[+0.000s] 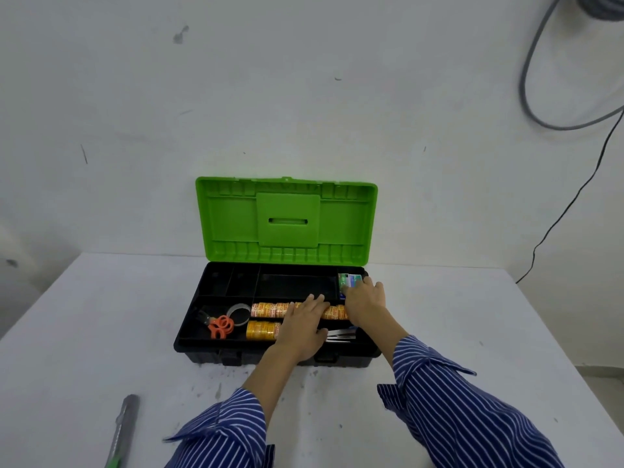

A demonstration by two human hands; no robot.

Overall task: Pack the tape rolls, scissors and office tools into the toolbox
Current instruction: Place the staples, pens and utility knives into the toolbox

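Note:
The black toolbox (189, 336) stands open on the white table, its green lid (286, 217) upright against the wall. In its tray lie orange-handled scissors (220, 326), a clear tape roll (239, 314), a row of orange-printed tape rolls (270, 309) and a stack of yellow tape rolls (262, 330). My left hand (300, 327) rests flat with straight fingers on the tape row. My right hand (364, 300) holds small green and blue boxes (347, 282) in the tray's far right compartment. White flat items (339, 334) lie partly hidden under my hands.
A grey utility knife with a green tip (123, 430) lies on the table at the front left, apart from the toolbox. The far compartments of the tray (229, 283) hold nothing visible. Cables (540, 106) hang on the wall at the right.

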